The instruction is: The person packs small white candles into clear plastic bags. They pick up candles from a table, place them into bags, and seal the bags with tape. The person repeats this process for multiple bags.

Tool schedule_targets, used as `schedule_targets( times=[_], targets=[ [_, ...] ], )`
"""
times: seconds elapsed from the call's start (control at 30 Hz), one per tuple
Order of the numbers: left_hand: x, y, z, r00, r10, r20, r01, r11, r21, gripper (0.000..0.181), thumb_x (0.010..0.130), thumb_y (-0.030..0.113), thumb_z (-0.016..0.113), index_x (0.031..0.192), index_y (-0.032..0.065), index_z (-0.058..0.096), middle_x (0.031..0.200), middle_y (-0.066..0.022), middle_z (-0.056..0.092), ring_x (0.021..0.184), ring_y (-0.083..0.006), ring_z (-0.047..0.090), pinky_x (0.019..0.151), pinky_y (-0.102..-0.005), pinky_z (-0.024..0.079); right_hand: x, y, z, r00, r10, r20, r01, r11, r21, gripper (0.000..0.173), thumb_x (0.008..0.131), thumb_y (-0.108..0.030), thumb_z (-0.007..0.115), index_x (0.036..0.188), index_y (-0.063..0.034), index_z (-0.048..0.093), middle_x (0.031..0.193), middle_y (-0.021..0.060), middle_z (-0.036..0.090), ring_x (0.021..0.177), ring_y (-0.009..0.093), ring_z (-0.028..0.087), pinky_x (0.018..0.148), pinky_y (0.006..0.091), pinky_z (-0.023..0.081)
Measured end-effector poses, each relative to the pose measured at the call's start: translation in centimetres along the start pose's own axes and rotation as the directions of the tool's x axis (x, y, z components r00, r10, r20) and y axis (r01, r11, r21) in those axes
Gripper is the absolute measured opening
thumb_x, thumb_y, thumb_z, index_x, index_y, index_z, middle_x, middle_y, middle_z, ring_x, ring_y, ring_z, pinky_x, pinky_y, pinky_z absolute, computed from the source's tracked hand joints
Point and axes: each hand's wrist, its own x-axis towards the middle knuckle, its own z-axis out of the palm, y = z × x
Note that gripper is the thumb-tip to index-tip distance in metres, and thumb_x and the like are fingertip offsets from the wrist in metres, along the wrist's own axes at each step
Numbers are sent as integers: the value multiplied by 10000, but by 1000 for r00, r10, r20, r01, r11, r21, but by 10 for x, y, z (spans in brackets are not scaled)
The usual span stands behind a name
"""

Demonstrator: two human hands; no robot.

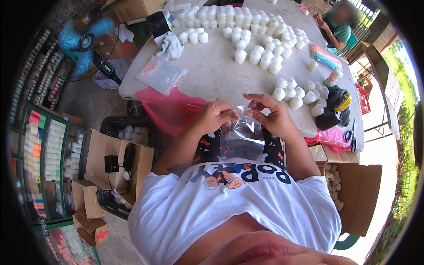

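Note:
Over my lap, at the table's front edge, a clear plastic bag hangs between my two hands. My left hand pinches one side of its upper edge between thumb and fingers. On the other side, my right hand grips the film with its thumb and curled fingers. Small white votive candles stand on the table just beyond my right hand. Farther back are several more loose white candles and rows of candles packed in clear wrap. A stack of flat clear bags lies to the left.
Pink plastic drapes over the table's front edge. Scissors and a tape roll lie at right. Boxes flank me; a fan stands at left. Another person sits at the far right.

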Motion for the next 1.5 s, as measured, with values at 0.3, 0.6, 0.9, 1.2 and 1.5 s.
schedule_targets(
  times=[0.3,0.6,0.9,1.2,1.5],
  targets=[
    [3,-32,2,980,137,147,-124,987,-99,323,942,316,524,889,19,639,760,-29,643,633,-79,548,614,-233,464,2,2,-6,944,-311,113,308,950,45,95,769,-12,694,844,-36,642,854,59,644,880,232,596,814,357,437],
    [3,-30,3,984,53,170,-27,988,-155,349,984,314,445,1172,64,598,729,2,578,665,-66,534,627,-219,456,6,3,-10,940,-286,185,304,950,-77,135,712,-23,711,760,-75,595,746,48,602,750,238,554,734,341,411],
    [5,-11,1,988,-151,-20,142,959,-244,147,937,105,512,1069,56,471,910,-31,574,764,-75,543,682,-210,453,9,-1,2,907,-324,269,414,803,-428,102,717,-141,699,739,-108,605,667,22,511,738,213,523,744,348,397],
    [-2,-3,-13,974,-78,215,150,928,-341,79,854,-56,534,836,20,542,1021,-54,623,816,-78,563,732,-235,488,13,-4,-3,892,-373,255,445,821,-358,130,679,-90,708,781,-126,636,680,17,489,730,216,519,839,387,398],
    [7,12,-27,901,-168,400,238,962,-133,267,877,16,510,1121,16,618,1000,-57,646,816,-81,593,697,-234,494,14,-11,-4,887,-395,239,462,747,-478,179,665,-106,726,827,-149,663,673,-2,475,741,188,534,947,480,359]
  ],
)
